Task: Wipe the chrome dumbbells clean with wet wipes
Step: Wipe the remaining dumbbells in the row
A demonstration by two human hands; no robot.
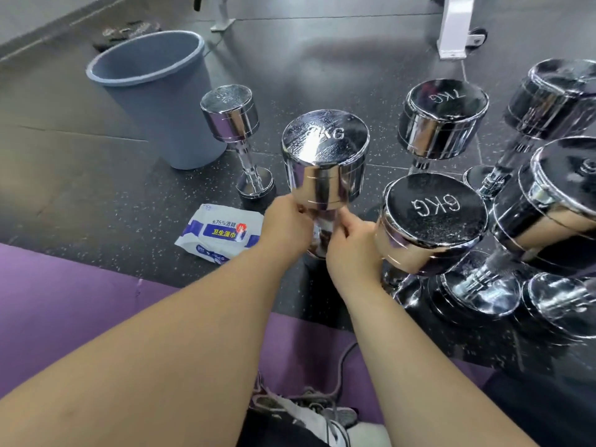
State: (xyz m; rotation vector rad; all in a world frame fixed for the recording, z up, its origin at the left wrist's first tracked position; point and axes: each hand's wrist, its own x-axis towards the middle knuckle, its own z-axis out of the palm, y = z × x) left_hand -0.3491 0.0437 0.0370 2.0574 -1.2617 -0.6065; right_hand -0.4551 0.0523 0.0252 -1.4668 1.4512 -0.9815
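Note:
A chrome dumbbell (325, 156) stands upright on end in the middle of the dark floor. My left hand (285, 227) and my right hand (351, 250) both grip its handle just under the top head. No wipe shows in either hand. A white and blue pack of wet wipes (222, 232) lies flat on the floor just left of my left hand. Several more chrome dumbbells stand upright around it: a small one (233, 124) to the left, a 6KG one (432, 221) at my right hand and a 7KG one (443, 117) behind.
A grey plastic bin (161, 95) stands at the back left. Larger chrome dumbbells (554, 201) crowd the right edge. A purple mat (80, 301) lies under my forearms, and my shoe (309, 411) shows at the bottom. A white machine leg (454, 24) stands at the far right.

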